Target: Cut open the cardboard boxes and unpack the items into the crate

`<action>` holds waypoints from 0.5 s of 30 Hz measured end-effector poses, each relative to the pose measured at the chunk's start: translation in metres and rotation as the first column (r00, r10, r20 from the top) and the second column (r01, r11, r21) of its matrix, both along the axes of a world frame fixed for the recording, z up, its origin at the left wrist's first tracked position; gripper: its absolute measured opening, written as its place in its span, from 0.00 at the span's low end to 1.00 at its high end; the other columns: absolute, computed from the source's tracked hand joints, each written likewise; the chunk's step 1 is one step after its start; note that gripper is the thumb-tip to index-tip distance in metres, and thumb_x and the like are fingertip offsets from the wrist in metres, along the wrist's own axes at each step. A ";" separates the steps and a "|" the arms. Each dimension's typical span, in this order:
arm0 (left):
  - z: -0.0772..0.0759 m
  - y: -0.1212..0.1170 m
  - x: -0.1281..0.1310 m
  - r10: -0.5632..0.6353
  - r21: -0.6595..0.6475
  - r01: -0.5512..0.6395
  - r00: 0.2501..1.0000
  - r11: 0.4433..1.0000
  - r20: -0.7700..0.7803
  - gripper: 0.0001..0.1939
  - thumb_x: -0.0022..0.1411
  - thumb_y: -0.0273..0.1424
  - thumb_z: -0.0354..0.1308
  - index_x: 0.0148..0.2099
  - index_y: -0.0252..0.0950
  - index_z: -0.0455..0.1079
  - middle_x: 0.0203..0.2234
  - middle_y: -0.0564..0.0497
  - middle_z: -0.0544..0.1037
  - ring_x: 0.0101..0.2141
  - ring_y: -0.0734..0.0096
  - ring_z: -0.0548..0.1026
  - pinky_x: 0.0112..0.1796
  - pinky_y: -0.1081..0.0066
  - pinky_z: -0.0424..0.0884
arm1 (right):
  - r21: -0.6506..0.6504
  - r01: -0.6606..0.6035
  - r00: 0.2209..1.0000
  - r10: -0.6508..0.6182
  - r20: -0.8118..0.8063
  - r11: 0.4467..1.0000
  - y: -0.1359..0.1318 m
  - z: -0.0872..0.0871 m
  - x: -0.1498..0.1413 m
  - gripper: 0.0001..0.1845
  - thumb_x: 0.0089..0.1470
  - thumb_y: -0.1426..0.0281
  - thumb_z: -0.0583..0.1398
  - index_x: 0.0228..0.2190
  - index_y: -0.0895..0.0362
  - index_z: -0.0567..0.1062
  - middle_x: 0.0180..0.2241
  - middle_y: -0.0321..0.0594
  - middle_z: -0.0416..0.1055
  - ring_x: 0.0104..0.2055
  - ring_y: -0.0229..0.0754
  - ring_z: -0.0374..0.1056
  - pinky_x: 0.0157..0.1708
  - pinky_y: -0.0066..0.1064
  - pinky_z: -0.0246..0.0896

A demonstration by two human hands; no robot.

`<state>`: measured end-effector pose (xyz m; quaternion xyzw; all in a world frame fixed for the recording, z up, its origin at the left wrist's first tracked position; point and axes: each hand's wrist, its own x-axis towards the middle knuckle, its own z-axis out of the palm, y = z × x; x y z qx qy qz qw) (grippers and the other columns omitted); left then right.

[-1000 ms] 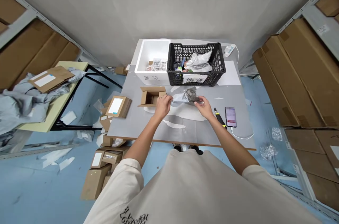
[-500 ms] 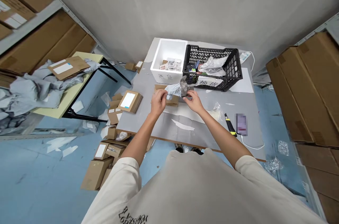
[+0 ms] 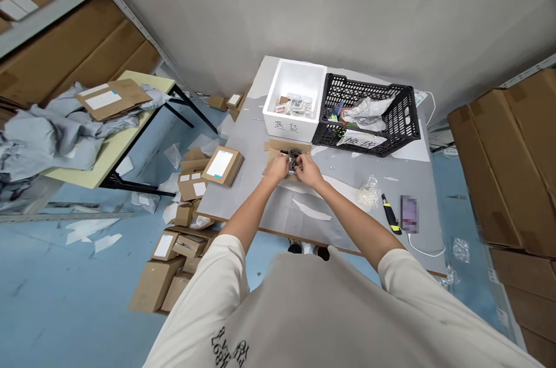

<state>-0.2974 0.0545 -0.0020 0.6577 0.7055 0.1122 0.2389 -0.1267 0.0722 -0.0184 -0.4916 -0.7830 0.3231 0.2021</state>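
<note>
Over an opened cardboard box [image 3: 274, 146] on the grey table, both my hands come together. My left hand [image 3: 277, 167] has its fingers closed at the left side of a crumpled, dark, shiny plastic bag [image 3: 294, 156]. My right hand [image 3: 308, 170] grips the same bag from the right. The bag is low, at the box's opening, and what it contains cannot be made out. My hands hide much of the box's front.
Behind the box stand a white foam bin [image 3: 290, 127] with small packs and a black crate [image 3: 369, 145] with plastic bags. A knife [image 3: 391, 214], a phone [image 3: 409, 214] and bubble wrap [image 3: 368, 191] lie right. A labelled box [image 3: 223, 166] sits at the left edge.
My hands have drawn together and lowered the bag to the cardboard box. The bag was stretched out between them and is now bunched up. The camera view has shifted slightly.
</note>
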 end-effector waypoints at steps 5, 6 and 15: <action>-0.014 0.016 0.005 -0.096 -0.220 0.079 0.993 0.972 -0.067 0.10 0.60 0.28 0.60 0.44 0.37 0.77 0.43 0.37 0.79 0.48 0.49 0.75 0.53 0.55 0.65 | 0.045 -0.069 0.992 0.063 0.111 0.997 -0.007 -0.009 0.008 0.15 0.56 0.76 0.56 0.44 0.54 0.76 0.48 0.48 0.71 0.51 0.52 0.65 0.51 0.44 0.62; -0.014 0.016 0.006 -0.091 -0.212 0.070 0.992 0.975 -0.091 0.09 0.58 0.27 0.61 0.43 0.36 0.77 0.42 0.37 0.79 0.50 0.47 0.75 0.55 0.52 0.62 | 0.041 -0.072 0.992 0.067 0.108 0.997 -0.008 -0.011 0.009 0.16 0.56 0.77 0.55 0.44 0.53 0.76 0.48 0.47 0.71 0.51 0.52 0.65 0.52 0.44 0.62; 0.025 -0.006 0.044 -0.022 0.298 0.052 0.994 0.953 -0.105 0.15 0.69 0.28 0.47 0.54 0.37 0.69 0.50 0.39 0.73 0.52 0.49 0.69 0.53 0.54 0.60 | 0.092 0.033 0.990 -0.021 -0.138 0.995 -0.026 -0.007 0.071 0.15 0.60 0.73 0.54 0.44 0.52 0.78 0.48 0.44 0.73 0.51 0.48 0.68 0.56 0.43 0.62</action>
